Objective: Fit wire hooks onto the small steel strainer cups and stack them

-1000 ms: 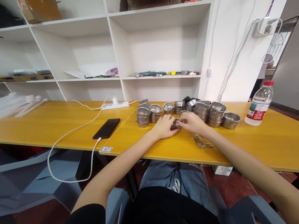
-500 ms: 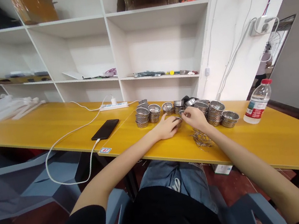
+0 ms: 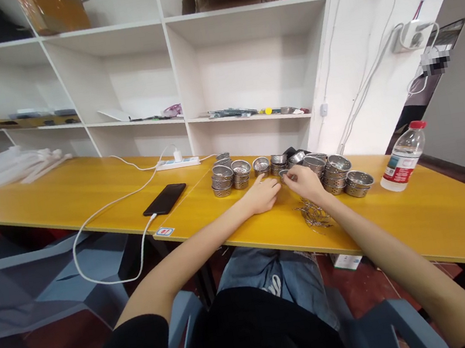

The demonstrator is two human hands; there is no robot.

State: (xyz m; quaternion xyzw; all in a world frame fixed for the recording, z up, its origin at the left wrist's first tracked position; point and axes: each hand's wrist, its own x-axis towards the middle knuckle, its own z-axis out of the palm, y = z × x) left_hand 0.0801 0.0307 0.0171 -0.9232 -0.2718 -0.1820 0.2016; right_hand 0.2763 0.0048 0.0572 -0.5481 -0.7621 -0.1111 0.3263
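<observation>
Head: hands (image 3: 263,194) between cups (image 3: 222,177) and edge (image 3: 271,245)

This place looks like a small workshop. It has a long yellow table (image 3: 383,220), white shelves (image 3: 236,66) and stacked metal cups (image 3: 336,173).

metal cups (image 3: 221,179) and phone (image 3: 166,199) flank an open gap.

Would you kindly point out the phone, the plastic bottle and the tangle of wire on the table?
Phone (image 3: 165,199): head view, middle of its dark screen.
Plastic bottle (image 3: 400,168): head view, on its label.
Tangle of wire (image 3: 316,217): head view, middle of the loops.
</observation>
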